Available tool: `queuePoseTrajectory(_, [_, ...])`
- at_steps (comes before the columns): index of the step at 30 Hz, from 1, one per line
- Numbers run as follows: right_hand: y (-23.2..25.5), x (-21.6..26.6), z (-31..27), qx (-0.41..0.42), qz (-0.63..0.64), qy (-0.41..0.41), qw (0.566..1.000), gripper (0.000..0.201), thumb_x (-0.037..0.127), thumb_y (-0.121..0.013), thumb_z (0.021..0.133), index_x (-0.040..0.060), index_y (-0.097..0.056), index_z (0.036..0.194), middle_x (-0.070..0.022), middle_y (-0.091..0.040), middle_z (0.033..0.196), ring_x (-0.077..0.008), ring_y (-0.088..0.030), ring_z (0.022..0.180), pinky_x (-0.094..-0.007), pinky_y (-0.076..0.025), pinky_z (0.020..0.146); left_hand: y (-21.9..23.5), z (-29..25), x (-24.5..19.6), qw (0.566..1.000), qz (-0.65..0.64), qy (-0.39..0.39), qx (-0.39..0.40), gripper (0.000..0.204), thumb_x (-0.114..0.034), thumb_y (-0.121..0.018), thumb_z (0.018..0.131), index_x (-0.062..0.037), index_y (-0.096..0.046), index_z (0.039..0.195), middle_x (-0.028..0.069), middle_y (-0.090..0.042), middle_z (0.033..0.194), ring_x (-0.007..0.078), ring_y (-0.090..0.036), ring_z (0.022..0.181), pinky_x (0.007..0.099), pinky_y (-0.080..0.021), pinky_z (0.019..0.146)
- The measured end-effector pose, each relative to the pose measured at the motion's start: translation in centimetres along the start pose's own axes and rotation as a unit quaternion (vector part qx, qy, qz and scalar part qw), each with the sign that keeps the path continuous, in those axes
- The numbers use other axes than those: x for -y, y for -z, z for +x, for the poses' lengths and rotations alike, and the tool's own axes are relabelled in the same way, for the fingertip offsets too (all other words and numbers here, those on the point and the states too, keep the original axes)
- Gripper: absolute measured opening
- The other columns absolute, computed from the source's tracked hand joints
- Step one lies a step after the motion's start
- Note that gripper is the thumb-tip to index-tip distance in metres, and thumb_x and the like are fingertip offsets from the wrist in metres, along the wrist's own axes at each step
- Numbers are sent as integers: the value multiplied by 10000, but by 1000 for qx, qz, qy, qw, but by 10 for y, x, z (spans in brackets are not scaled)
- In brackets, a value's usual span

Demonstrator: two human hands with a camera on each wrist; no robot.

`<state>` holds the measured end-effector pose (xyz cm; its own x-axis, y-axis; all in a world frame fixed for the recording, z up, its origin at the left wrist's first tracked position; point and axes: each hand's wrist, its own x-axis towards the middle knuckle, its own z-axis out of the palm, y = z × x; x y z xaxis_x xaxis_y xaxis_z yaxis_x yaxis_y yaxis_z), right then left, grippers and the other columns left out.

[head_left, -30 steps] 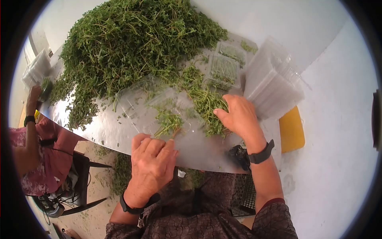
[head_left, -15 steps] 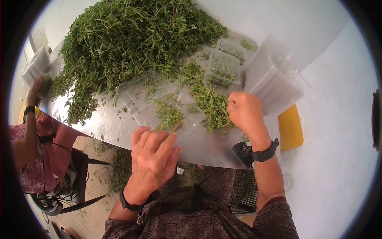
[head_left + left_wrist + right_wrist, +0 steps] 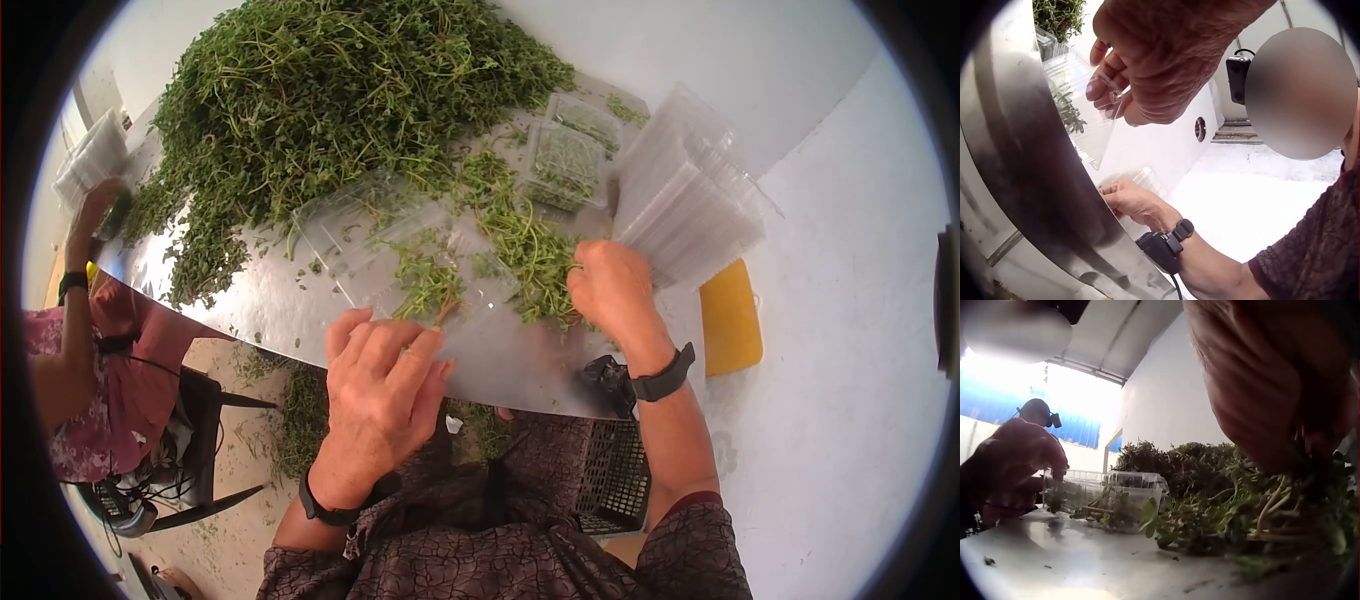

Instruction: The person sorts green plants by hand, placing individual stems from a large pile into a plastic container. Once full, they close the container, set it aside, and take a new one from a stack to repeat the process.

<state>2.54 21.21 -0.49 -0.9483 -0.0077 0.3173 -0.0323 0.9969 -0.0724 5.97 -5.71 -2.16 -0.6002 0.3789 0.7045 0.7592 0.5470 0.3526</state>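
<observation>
An open clear plastic container [image 3: 375,245] holds some green sprigs [image 3: 428,285], their stems towards the near edge. Over that edge is my left hand [image 3: 380,385]; in the left wrist view its bent fingers and thumb hold the corner of the clear plastic [image 3: 1100,134]. My right hand [image 3: 615,295] has curled fingers at the right side of a small heap of greens [image 3: 525,245]. Seen from the right wrist, the fingers pinch into the greens [image 3: 1272,506], the fingertips partly hidden by leaves and shadow.
A large mound of greens [image 3: 330,100] covers the back of the metal table [image 3: 500,370]. Filled lidded boxes [image 3: 563,165] stand behind the small heap, beside tall stacked clear containers [image 3: 685,190]. A black device [image 3: 605,380] lies near the right wrist. Another person [image 3: 110,370] sits left.
The right hand has gone from spread thumb and fingers over the small heap to curled fingers at its right side. The left hand has shifted slightly and stays at the container's near edge.
</observation>
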Motion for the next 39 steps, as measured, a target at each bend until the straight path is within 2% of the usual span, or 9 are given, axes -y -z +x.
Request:
queuePoseTrajectory(6, [19, -8, 4, -145, 26, -38, 988, 86, 84, -616, 716, 4, -590, 698, -200, -587, 618, -417, -597, 611, -470, -469, 568, -2, 1, 0, 1000, -2, 4, -8, 315, 10, -728, 672, -42, -655, 974, 82, -620, 906, 265, -605, 830, 472, -420, 946])
queuePoseTrajectory(9, [37, -5, 7, -154, 224, -134, 953, 104, 108, -624, 749, 4, -616, 747, -200, -587, 621, -403, -578, 583, -449, -446, 547, -4, 1, 0, 1000, -3, 1, -10, 314, 14, -723, 672, -43, -653, 973, 81, -617, 905, 265, -604, 834, 473, -420, 945])
queuePoseTrajectory(13, [33, -14, 4, -116, 132, -81, 981, 117, 103, -622, 803, -14, -632, 804, -169, -580, 594, -295, -570, 521, -399, -431, 522, -2, 2, -3, 1000, -3, 5, -15, 307, 19, -716, 675, -41, -652, 969, 80, -613, 902, 263, -604, 832, 471, -416, 951])
queuePoseTrajectory(15, [34, -11, 2, -113, 356, -142, 916, 115, 72, -599, 851, -37, -634, 843, -114, -608, 612, -149, -548, 523, -326, -427, 501, 0, 3, -3, 1000, -2, 6, -19, 308, 23, -715, 674, -40, -652, 968, 80, -612, 901, 263, -604, 829, 471, -414, 954])
queuePoseTrajectory(18, [54, 3, 0, -59, 463, -167, 869, 125, 66, -578, 894, -47, -624, 867, -55, -627, 680, -62, -515, 563, -251, -415, 493, 2, 4, -3, 1000, 1, 4, -16, 312, 30, -714, 669, -39, -652, 967, 81, -610, 899, 264, -605, 825, 471, -413, 954])
queuePoseTrajectory(28, [73, 12, 2, -31, 624, -122, 771, 133, 117, -586, 928, -4, -644, 928, -53, -670, 781, -45, -542, 576, -210, -424, 495, 5, 1, 0, 1000, -3, 9, -23, 322, 36, -713, 664, -36, -656, 973, 88, -617, 908, 271, -607, 823, 469, -423, 940])
queuePoseTrajectory(31, [85, 34, 3, -36, 634, -80, 769, 126, 118, -596, 927, 3, -647, 937, -55, -676, 786, -49, -561, 586, -209, -439, 503, 5, -1, 1, 1000, -2, 10, -26, 325, 33, -716, 660, -36, -653, 972, 90, -624, 923, 272, -610, 833, 467, -427, 934])
queuePoseTrajectory(37, [60, 81, 9, 0, 536, -8, 844, 160, 63, -614, 902, 4, -654, 1044, -91, -684, 844, -87, -613, 650, -220, -475, 550, 3, -6, 4, 999, -5, 9, -43, 320, 27, -711, 661, -36, -649, 969, 100, -635, 951, 288, -618, 860, 459, -447, 906])
queuePoseTrajectory(39, [43, 82, 11, -20, 358, 146, 922, 110, 39, -647, 827, -9, -657, 926, -121, -688, 838, -262, -644, 657, -337, -501, 597, 5, -9, 5, 999, 4, 5, -49, 309, 23, -706, 664, -35, -651, 963, 104, -636, 957, 288, -621, 858, 458, -455, 893])
